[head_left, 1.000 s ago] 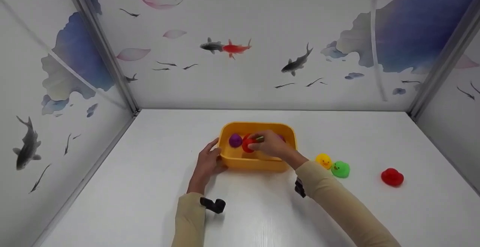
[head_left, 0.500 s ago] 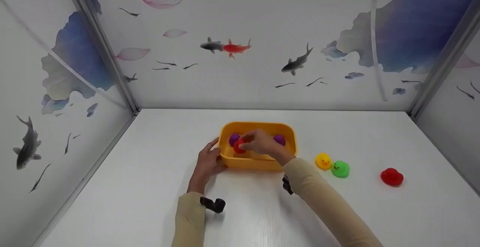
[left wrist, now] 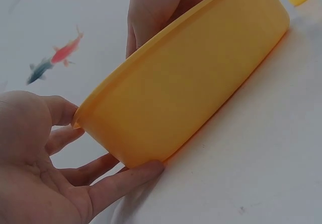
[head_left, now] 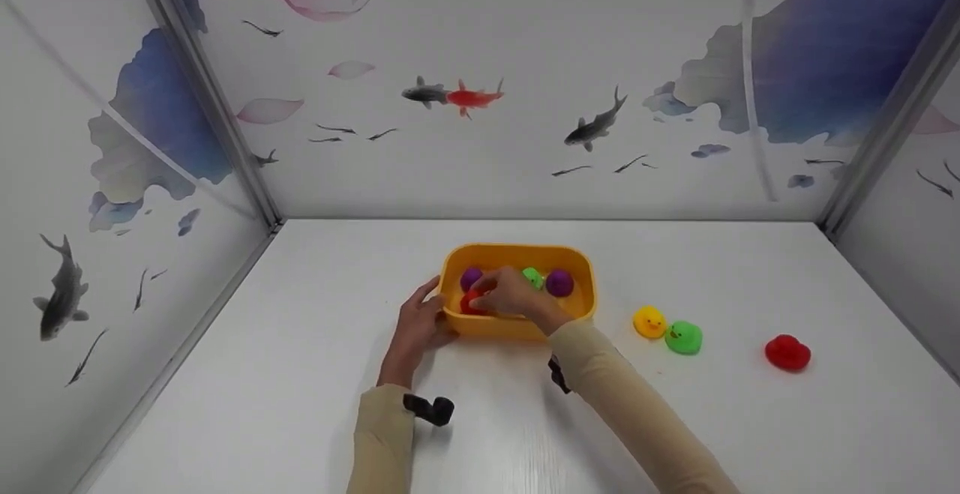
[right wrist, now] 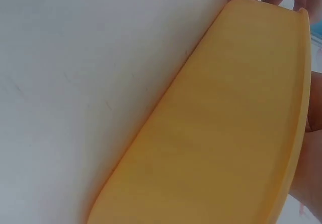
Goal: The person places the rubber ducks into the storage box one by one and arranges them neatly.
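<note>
My left hand (head_left: pixel 411 327) grips the left end of a yellow plastic tub (head_left: pixel 517 327). In the left wrist view, its fingertips bear on the rim and at the foot of the wall. My right hand (head_left: pixel 511 291) reaches over the tub's near side and pinches a red toy duck (head_left: pixel 469 303) low in the tub's left part. Its fingers cover much of the duck. Behind it shows a purple toy (head_left: pixel 471 278). Right of the hand sit a green toy duck (head_left: pixel 532 277) and another purple toy (head_left: pixel 559 282).
On the white table (head_left: pixel 300 404), right of the tub, a yellow toy duck (head_left: pixel 649 322) stands against a green toy duck (head_left: pixel 683 337). Farther right lies a red toy duck (head_left: pixel 787 353). White walls (head_left: pixel 525 187) with painted fish enclose the back and sides.
My right hand has moved left and slightly nearer with the red duck inside the tub, uncovering the right purple toy and the green duck. My left hand has stayed at the tub.
</note>
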Motion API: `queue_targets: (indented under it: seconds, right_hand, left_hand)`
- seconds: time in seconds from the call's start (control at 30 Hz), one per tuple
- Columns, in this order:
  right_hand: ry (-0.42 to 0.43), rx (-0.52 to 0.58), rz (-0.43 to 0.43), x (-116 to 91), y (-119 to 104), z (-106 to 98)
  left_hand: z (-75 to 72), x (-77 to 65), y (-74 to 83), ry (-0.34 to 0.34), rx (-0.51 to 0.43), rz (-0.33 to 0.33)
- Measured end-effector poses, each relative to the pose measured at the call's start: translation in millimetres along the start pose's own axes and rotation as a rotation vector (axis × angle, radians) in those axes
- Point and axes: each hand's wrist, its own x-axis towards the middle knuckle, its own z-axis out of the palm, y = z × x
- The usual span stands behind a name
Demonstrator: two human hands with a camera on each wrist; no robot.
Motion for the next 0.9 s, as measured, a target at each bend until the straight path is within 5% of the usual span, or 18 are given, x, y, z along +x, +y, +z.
queue_targets:
  seconds: [0.27, 0.63, 0.9]
  right_hand:
    - [-0.028, 0.022, -0.058, 8, 3, 5]
    - [-0.05, 0.128, -0.01, 7, 6, 4]
    - [-0.022, 0.031, -0.041, -3, 3, -6]
  left_hand:
    - [-1.2, -1.2, -0.8, 0.01, 0.03, 0.031]
    - [2.7, -0.8, 1.6, -0.021, 0.012, 0.01]
    - [-1.7, -2.0, 1.0, -0.009, 0.014, 0.004]
